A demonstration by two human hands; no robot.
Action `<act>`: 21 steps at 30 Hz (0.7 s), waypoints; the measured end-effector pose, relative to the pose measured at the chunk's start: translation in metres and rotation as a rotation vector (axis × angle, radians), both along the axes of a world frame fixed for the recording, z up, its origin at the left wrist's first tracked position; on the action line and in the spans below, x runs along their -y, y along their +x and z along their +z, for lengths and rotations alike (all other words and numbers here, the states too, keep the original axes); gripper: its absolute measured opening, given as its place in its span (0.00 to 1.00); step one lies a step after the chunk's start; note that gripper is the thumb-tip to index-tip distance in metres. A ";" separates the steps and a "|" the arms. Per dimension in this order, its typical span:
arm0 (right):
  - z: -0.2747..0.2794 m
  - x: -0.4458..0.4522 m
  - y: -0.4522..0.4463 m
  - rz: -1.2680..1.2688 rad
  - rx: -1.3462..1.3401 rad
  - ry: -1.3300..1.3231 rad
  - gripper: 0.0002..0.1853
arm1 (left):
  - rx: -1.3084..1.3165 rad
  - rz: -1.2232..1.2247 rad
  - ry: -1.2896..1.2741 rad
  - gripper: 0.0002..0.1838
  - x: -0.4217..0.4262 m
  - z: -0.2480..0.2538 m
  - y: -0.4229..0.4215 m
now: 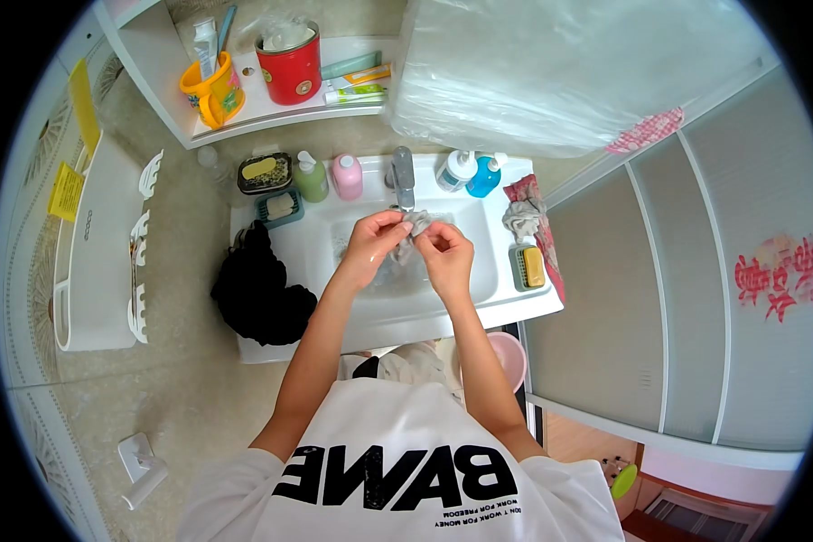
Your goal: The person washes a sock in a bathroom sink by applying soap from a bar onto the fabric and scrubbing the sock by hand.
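Note:
Over the white sink basin (384, 303), just below the silver faucet (403, 176), a small wet greyish-white cloth (418, 221) is stretched between my hands. My left hand (373, 246) pinches its left side between thumb and fingers. On the other side, my right hand (445, 256) grips it with thumb and fingertips. Part of the cloth hangs down between the hands into the basin. Some water shows in the basin; its bottom is partly hidden by my hands.
Black cloth (257, 289) lies on the sink's left edge. Soap dishes (265, 172), a green bottle (312, 178) and a pink bottle (347, 177) line the back left. White (457, 171) and blue bottles (485, 176) stand back right, near a yellow soap bar (532, 267).

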State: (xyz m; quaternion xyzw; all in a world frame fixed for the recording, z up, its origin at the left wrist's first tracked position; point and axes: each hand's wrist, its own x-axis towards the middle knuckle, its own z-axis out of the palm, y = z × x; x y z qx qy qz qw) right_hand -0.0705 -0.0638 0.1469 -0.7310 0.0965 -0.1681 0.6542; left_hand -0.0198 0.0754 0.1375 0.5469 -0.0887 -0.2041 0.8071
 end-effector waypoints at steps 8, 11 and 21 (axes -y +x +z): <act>-0.002 0.036 -0.001 -0.085 -0.049 -0.019 0.06 | 0.052 0.313 0.056 0.06 -0.025 -0.010 0.017; 0.001 0.042 0.000 0.054 -0.059 0.089 0.08 | 0.075 0.297 0.042 0.06 -0.030 0.003 0.016; 0.003 0.007 0.026 0.149 -0.078 0.253 0.09 | 0.208 0.164 0.093 0.06 -0.018 0.003 0.011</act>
